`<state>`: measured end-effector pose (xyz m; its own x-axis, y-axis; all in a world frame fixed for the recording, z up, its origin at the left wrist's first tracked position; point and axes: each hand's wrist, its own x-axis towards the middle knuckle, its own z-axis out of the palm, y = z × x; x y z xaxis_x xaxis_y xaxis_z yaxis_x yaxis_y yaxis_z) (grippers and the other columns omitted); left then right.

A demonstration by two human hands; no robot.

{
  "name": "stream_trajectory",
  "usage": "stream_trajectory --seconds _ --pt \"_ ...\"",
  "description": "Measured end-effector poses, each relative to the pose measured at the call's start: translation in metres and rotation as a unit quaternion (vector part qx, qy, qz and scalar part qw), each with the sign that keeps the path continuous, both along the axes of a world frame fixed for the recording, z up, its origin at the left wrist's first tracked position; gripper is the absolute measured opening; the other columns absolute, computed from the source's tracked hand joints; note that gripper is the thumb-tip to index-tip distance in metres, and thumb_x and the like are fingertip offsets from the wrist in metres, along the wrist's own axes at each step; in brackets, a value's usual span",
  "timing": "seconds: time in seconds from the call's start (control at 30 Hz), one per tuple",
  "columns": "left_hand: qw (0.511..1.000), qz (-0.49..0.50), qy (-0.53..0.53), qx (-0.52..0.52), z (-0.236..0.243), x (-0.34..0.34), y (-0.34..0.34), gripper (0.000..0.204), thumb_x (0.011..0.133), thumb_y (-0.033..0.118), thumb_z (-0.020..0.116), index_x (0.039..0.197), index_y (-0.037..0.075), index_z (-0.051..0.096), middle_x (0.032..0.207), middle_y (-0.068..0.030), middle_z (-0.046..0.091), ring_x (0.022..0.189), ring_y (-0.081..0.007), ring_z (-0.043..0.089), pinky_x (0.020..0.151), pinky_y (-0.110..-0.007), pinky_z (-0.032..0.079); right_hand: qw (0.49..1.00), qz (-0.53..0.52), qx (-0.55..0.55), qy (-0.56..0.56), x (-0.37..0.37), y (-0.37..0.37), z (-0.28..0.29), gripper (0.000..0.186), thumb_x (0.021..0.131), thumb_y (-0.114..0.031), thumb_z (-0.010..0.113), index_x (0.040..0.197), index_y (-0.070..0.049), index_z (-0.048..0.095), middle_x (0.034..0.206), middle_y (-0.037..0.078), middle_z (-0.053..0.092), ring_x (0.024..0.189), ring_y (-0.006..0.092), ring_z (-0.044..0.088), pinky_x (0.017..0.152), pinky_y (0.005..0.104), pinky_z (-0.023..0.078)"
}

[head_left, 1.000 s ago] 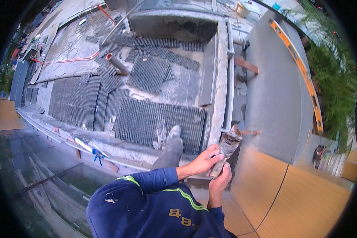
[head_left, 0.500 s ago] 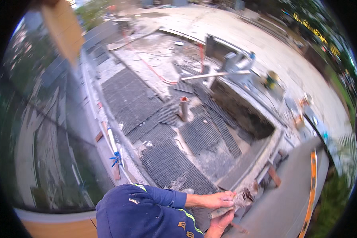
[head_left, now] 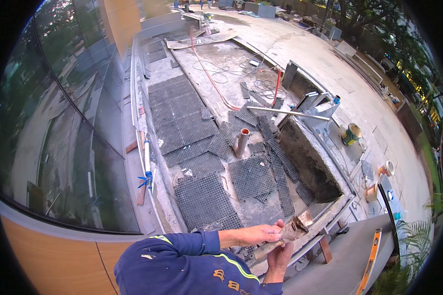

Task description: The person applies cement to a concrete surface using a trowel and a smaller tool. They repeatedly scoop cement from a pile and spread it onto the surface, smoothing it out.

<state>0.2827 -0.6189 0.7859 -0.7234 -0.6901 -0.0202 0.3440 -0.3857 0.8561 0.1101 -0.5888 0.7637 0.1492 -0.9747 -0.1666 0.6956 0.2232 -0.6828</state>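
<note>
My left hand (head_left: 261, 234) reaches across from the left with its fingers closed around a dirt-caked hand tool. The tool has a pale, round handle (head_left: 267, 250) and a broad, worn metal head (head_left: 298, 225) pointing away to the right; its exact kind is hard to make out. Below it, my right hand (head_left: 280, 256) comes up from the lower edge and grips the same tool where handle and head meet. Both hands are just over the near rim of a sunken concrete bed, close to black grid mats (head_left: 206, 200).
An upright pipe (head_left: 242, 142) rises amid the loose mats. A blue caulking gun (head_left: 146, 179) lies along the left ledge beside the glass wall (head_left: 79, 162). On the right are an orange spirit level (head_left: 370, 263), a grey panel (head_left: 337, 260), buckets (head_left: 351, 133) and a long metal strip (head_left: 288, 113).
The view has swung and sharpened, with more glass and ground showing. Both hands keep hold of the tool, which is turned so its metal head shows more plainly.
</note>
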Motion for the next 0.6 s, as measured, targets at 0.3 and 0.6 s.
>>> stream_trajectory --seconds 0.3,0.6 --pt "0.981 0.135 -0.136 0.017 0.020 0.021 -0.013 0.040 0.112 0.047 0.042 0.110 0.009 0.055 0.096 -0.0091 0.072 0.066 -0.0192 0.068 0.072 -0.035 0.058 0.996 -0.072 -0.032 0.052 -0.045 -0.067 0.016 0.052 0.105 -0.021 0.050 0.154 -0.003 0.044 0.121 0.005 0.064 0.110 0.0218 0.065 0.101 0.0433 0.052" --pt "0.961 0.126 -0.248 -0.008 0.011 0.048 -0.087 0.035 0.109 0.039 0.053 0.103 0.005 0.059 0.083 -0.0013 0.066 0.059 -0.0055 0.055 0.049 -0.023 0.043 0.827 0.085 -0.232 0.504 -0.075 -0.113 0.054 0.040 0.104 -0.018 0.057 0.139 0.001 0.059 0.115 0.005 0.060 0.101 0.0144 0.056 0.091 0.0272 0.045"
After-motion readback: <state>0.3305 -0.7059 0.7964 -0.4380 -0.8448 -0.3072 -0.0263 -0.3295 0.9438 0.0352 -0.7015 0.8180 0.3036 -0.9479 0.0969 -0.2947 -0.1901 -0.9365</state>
